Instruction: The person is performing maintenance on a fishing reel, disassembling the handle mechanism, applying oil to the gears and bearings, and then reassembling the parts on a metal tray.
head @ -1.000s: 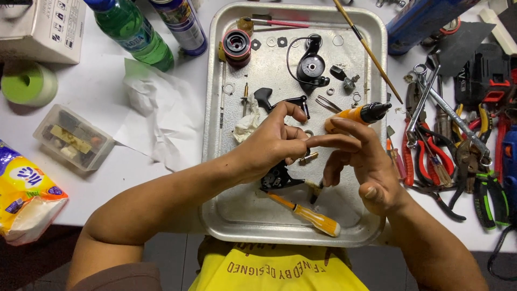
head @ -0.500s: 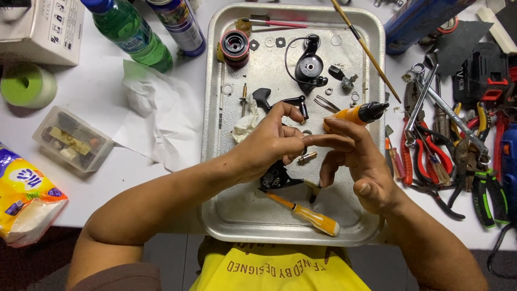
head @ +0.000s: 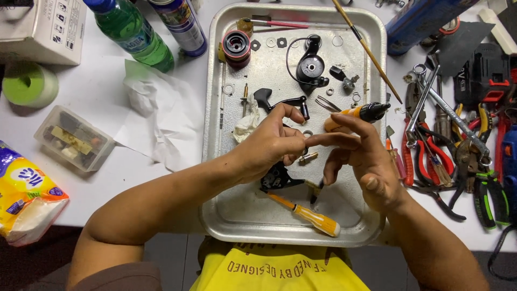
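- Barely moved since half a second back: both hands stayed over mid-tray, left thumb and fingers crept slightly closer onto the right forefinger.
- Left hand at frame centre, fingers pinched around something small at the tip of the right index; the part itself too small and hidden to identify.
- Right hand just right of centre, index stretched leftward toward the left pinch, other fingers loosely curled; orange-handled driver tucked behind the fingers, probably parked in the grip to free the fingertip.
- Driver's long axis ran roughly horizontal, tilted a little up to the right, black end pointing to the right of the frame.
- Work held above the metal tray, likely so any dropped piece landed inside the rim.
- Black reel body lay on the tray just under the left hand, partly covered.
- Second yellow screwdriver lay lower centre of the tray, long axis diagonal, handle toward lower right.
- Loose parts at the top of the tray: red spool, black rotor, washers alongside.
- Pliers pile off the tray at right; green bottle and crumpled tissue at upper left.
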